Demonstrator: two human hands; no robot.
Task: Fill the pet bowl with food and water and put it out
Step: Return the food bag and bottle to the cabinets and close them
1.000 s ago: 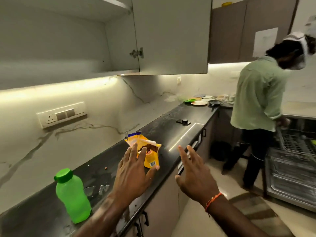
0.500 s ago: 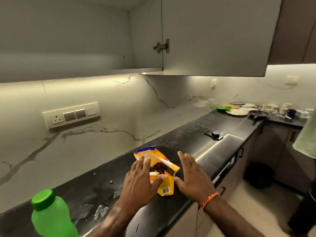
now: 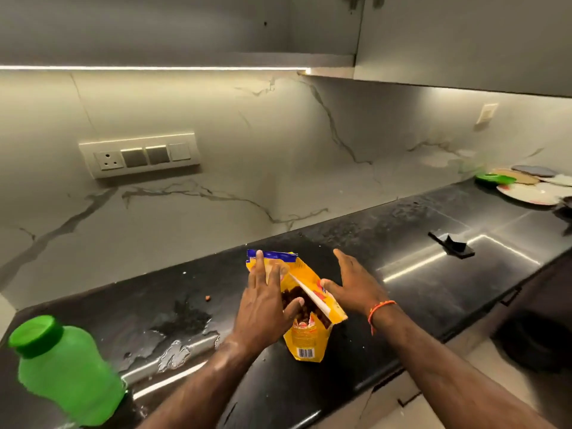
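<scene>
Setting: a black counter (image 3: pixel 402 230) along a white marbled wall, lit by a strip light under grey cabinets
Bag: a yellow food bag (image 3: pixel 305 308) with a blue top edge stands near the counter's front edge, its mouth open and brown kibble (image 3: pixel 297 300) showing inside
Bowl: not in view
Bottle: a green bottle (image 3: pixel 66 371) with a green screw cap stands at the near left, well apart from the bag
Spill: a wet patch (image 3: pixel 173 335) lies on the counter between bottle and bag, and one loose kibble piece (image 3: pixel 207 298) sits beside it
Socket: a switch plate (image 3: pixel 139 154) with one socket and three switches is on the wall above the spill
Far right: a stack of plates (image 3: pixel 532 187) and a green lid (image 3: pixel 493 178) sit at the counter's end, with a small black piece (image 3: pixel 453 245) on a shiny panel closer in
In the way: the left hand covers the bag's left side and part of its mouth
Writing: a barcode is printed low on the bag's front; the other print is too small to read
Left hand: the left hand (image 3: pixel 267 308) lies against the bag's left side, fingers straight and reaching up to the blue edge, thumb at the open mouth; it is not clenched
Right hand: the right hand (image 3: pixel 353 284) is spread loose at the bag's right side, thumb touching the yellow flap, fingers straight and clear of the bag; an orange thread (image 3: pixel 379 308) circles the wrist
</scene>
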